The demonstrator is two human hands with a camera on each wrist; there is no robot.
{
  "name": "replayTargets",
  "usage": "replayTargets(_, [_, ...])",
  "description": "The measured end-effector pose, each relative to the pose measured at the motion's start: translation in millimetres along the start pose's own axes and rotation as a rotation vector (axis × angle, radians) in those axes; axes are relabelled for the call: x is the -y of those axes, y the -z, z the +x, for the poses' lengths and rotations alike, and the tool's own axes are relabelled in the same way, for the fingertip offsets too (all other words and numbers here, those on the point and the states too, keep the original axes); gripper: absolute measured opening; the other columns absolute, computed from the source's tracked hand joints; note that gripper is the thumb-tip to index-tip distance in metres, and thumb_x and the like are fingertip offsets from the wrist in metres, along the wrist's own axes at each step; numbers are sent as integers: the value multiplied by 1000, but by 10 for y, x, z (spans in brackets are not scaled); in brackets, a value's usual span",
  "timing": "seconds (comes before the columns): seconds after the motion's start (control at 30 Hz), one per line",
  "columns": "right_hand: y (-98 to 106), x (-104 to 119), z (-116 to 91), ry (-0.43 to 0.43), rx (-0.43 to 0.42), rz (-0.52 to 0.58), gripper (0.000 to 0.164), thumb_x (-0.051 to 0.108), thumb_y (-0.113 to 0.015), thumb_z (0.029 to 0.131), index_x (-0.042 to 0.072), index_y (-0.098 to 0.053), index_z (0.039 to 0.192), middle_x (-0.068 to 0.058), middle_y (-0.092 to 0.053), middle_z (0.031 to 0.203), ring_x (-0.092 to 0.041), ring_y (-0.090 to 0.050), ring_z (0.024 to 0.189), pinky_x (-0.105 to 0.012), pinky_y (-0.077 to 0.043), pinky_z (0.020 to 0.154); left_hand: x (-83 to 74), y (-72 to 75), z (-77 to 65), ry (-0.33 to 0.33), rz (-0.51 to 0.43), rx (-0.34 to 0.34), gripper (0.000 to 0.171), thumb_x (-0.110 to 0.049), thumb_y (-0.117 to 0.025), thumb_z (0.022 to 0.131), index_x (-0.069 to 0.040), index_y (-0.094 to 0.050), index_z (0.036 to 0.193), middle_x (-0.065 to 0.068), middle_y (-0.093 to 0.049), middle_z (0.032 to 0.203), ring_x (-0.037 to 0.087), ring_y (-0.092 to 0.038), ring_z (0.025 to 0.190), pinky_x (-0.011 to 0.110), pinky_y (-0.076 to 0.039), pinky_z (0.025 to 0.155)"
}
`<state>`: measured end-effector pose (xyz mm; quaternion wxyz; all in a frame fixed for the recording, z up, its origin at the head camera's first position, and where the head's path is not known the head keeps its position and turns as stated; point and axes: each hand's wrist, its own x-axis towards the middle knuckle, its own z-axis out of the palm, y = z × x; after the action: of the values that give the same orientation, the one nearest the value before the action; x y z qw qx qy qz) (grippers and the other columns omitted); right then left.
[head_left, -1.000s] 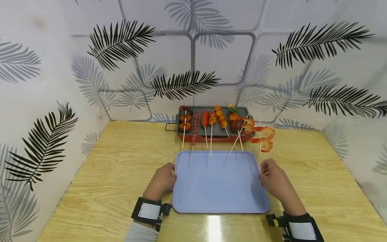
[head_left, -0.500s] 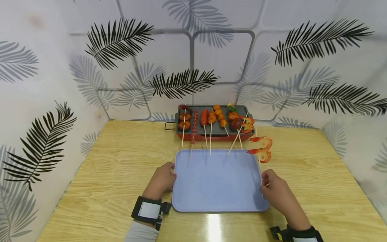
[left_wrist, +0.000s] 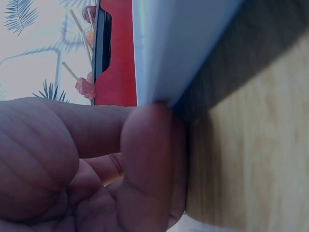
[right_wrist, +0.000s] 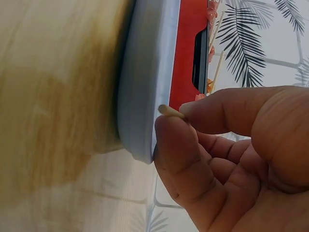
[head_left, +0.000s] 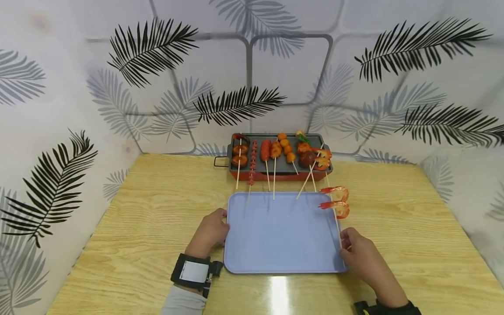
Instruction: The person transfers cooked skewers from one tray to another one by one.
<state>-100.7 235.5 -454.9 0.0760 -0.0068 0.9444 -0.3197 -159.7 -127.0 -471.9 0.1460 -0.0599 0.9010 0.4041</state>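
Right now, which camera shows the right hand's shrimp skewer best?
The head view: there the shrimp skewer shows both shrimps and much of its stick beyond the right hand. The right wrist view shows mainly the stick's end, pinched in the fingers; I can't spot it in the left wrist view.

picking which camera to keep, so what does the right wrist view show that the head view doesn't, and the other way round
Only the right wrist view shows the stick's blunt end jutting past the pinching fingertips, and the outer side wall of the tray near them.

Only the head view shows the left hand at the tray's left edge, the grey sleeve and the wire handle.

Both show the right hand pinching the stick, part of the tray, the red grill, the table and the leaf-patterned backdrop.
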Motion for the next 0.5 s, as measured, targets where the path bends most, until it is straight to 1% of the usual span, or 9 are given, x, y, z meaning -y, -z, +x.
replayTargets(0.1, [3,2,-5,-3,15,-17,26,-3,-63,86,-9,-55,110,-9,-60,88,-22,-58,78,-34,-50,60,-6,0,1,-3,-4,1,42,-7,-54,99,3,-48,139,12,-61,87,19,-60,58,27,-49,48])
replayTargets(0.27, [-6,-1,-14,20,19,-48,23,-3,-64,85,-8,-57,106,-7,-62,84,-21,-58,76,-34,-49,61,-20,10,3,-10,-13,0,42,-7,-54,98,4,-49,138,13,-61,89,20,-60,59,28,-50,49])
replayTargets(0.5, [-24,-5,-13,14,43,-43,21,-3,-65,84,-8,-60,104,-8,-65,84,-20,-60,76,-33,-50,60,-6,1,-1,-8,-13,1,41,-7,-54,98,3,-49,138,12,-60,86,19,-60,57,28,-49,48])
